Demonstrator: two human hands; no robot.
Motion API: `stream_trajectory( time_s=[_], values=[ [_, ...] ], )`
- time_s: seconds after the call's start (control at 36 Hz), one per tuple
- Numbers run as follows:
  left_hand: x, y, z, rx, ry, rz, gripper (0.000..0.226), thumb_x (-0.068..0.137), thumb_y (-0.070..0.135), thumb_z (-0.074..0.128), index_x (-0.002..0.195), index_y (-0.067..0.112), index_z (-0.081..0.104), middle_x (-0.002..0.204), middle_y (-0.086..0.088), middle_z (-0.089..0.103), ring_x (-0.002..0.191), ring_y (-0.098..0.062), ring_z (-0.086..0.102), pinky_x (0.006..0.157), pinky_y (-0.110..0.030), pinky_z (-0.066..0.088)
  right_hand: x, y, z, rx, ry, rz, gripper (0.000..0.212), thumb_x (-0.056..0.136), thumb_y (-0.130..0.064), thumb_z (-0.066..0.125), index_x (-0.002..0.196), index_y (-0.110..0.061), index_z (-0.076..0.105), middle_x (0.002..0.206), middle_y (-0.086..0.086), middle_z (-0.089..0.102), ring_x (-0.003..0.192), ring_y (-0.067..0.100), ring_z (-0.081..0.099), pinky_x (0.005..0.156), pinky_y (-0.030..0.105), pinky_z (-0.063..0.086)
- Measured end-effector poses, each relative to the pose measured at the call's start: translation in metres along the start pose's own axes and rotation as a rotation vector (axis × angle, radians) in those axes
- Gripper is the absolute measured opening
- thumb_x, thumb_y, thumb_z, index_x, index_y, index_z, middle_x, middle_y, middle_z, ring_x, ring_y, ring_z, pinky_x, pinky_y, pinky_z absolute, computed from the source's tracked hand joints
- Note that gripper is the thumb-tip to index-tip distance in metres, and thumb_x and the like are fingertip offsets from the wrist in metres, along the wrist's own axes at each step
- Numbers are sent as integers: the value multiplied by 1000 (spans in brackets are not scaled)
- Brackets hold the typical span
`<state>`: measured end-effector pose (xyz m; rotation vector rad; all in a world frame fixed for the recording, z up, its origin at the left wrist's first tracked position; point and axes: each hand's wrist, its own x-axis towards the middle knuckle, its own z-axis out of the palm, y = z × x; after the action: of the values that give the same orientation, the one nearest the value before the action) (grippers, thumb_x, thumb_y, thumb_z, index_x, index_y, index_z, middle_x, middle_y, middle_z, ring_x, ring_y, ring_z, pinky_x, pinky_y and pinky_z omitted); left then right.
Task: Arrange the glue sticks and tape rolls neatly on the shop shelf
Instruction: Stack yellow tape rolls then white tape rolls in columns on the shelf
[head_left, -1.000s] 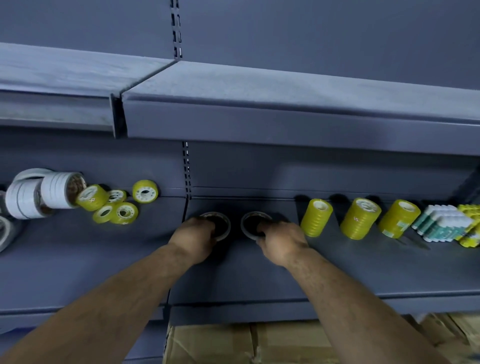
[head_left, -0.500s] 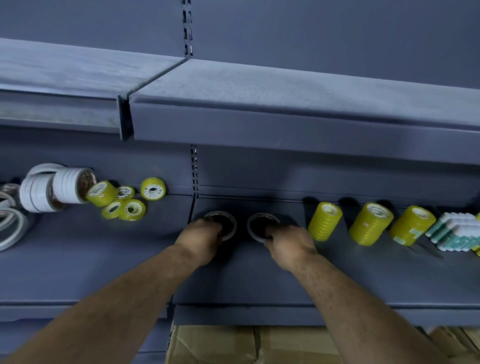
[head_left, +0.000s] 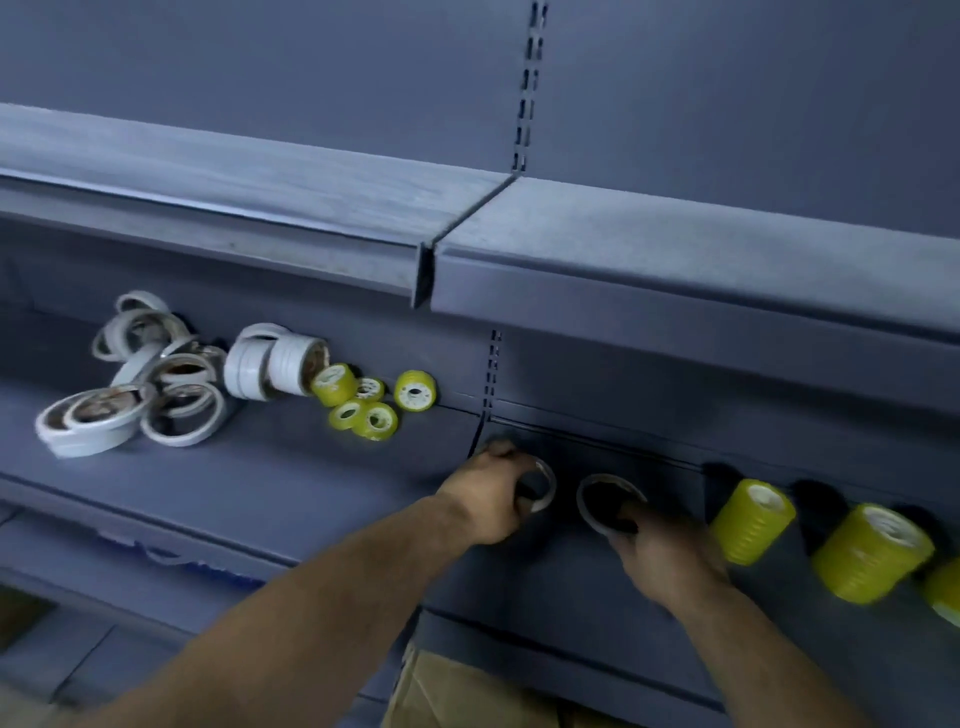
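The fingers of the left hand (head_left: 491, 493) curl over the rim of one dark-cored tape roll (head_left: 540, 486) and grip it. The fingertips of the right hand (head_left: 662, 545) hook into the core of a second dark-cored roll (head_left: 605, 501) and hold it by the inner wall. Both rolls stand on the lower shelf (head_left: 311, 483) close to its back panel, just apart from each other and just right of the slotted upright (head_left: 491, 374).

The step in hand looks like seating this pair in line. To do it well, each roll should go down flat on its face and be slid back until it meets the panel. The gap between them should match the spacing of the yellow tape stacks (head_left: 753, 519) to the right, and the fingers should draw straight out so that neither roll tips or rolls.

The nearest yellow stack sits just beside the right wrist and leans, so a careless withdrawal could knock it. Further left, well apart, lie a loose cluster of small yellow rolls (head_left: 363, 402) and a jumbled heap of white tape rolls (head_left: 150, 395), all unsorted; most of the task seems left. The upper shelf (head_left: 675, 249) overhangs the work and limits lifting room. A cardboard box (head_left: 467, 691) sits below. No glue sticks show here.
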<state>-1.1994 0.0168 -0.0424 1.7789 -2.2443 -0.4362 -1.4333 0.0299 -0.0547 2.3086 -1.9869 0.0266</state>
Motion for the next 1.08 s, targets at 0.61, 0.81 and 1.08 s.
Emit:
stream_trajectory(
  time_s=[0.61,0.81,1.08],
  values=[
    [-148,-136,-91,193,233,-283,78,80,51,37,152,22,37,158,-1,37,148,-21,27,121,-36,19,12,-150,-43,98,145,-308,29,93,-43,47,109,-27,66,117,-4,63,93,24,65,70,30,50],
    [-203,-207,-119,160,301,-329,67,96,41,50,156,21,30,162,2,27,151,-17,16,120,-23,6,11,-235,-59,132,139,-322,33,94,-38,47,118,-22,64,126,-3,62,108,24,62,84,36,53],
    [-263,-320,-159,181,295,-374,64,97,43,47,155,22,32,161,3,30,151,-15,17,120,-23,6,5,-393,-70,166,176,-437,31,96,-37,48,120,-26,63,126,-6,61,117,19,55,90,31,48]
  ],
)
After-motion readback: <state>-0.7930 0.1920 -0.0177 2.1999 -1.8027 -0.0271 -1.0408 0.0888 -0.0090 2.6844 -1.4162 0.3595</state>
